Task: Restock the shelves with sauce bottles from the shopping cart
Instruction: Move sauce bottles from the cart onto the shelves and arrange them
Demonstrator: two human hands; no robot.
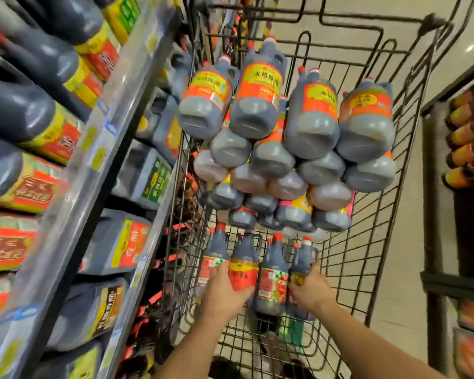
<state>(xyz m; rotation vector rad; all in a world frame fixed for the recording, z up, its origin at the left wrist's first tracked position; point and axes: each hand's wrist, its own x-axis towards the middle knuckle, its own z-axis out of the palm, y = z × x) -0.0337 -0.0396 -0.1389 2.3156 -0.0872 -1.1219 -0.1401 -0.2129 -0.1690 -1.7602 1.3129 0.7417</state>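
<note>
In the shopping cart (367, 242), the left hand (225, 292) clasped a red-labelled sauce bottle (244, 265) and the right hand (311, 291) the rightmost bottle (303, 257), fingers curled round each; likely heavy, slick plastic, best gripped mid-body or by the handle.

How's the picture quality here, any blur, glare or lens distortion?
Head view: motion blur smears the shelves at left; wide-angle distortion bows the cart wires; soft highlights sit on the stacked bottles; the left hand, right hand and upright bottles they grip are sharper.
</note>
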